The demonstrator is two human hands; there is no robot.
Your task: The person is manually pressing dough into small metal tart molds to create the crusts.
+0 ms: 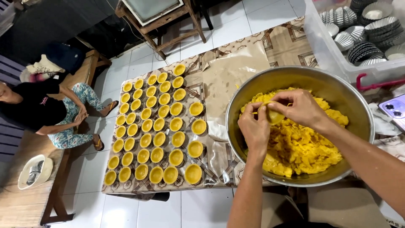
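— Position of the dough piece (274, 116)?
— Pinched between both hands above the steel bowl (253, 90) — left hand (254, 128) beneath-left, right hand (300, 107) closed over it from the right, equally near.

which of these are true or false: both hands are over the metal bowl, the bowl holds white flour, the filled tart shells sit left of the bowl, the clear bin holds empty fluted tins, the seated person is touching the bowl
1. Both the left hand and the right hand are over the metal bowl. True; together they pinch a small piece of dough.
2. The bowl holds white flour. False: it holds crumbly yellow dough.
3. The dough-lined tart shells sit in rows left of the bowl. True.
4. The clear bin holds empty fluted tins. True, stacked.
5. The seated person is touching the bowl. False: that person sits on a bench well away, at the far left.
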